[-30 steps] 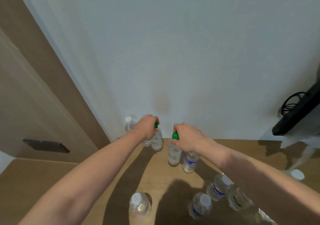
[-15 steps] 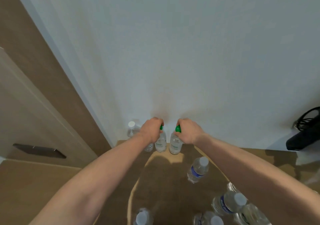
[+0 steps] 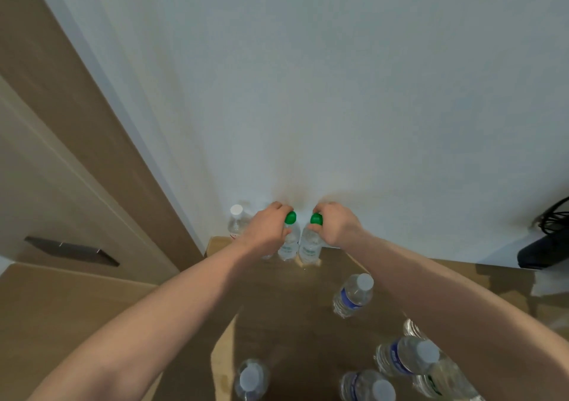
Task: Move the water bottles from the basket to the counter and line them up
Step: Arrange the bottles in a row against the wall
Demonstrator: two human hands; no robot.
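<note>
Two clear green-capped bottles stand side by side on the wooden counter (image 3: 308,302) at the white wall. My left hand (image 3: 267,228) grips the neck of the left green-capped bottle (image 3: 289,240). My right hand (image 3: 335,223) grips the neck of the right green-capped bottle (image 3: 309,245). A white-capped bottle (image 3: 237,222) stands further left by the wall, partly hidden by my left hand. Several blue-labelled bottles stand loose nearer me: one (image 3: 352,296) at centre right, one (image 3: 406,356) lower right, one (image 3: 251,380) at the bottom. No basket shows.
A tan cabinet door with a dark handle (image 3: 70,249) stands at the left, beside the counter's left edge. A black device with cables (image 3: 548,243) sits on the counter at the far right. The white wall backs the counter.
My right hand carried its green-capped bottle leftward and back to the wall beside the left one. The view tilted up, so the nearer bottles sit lower in frame.
</note>
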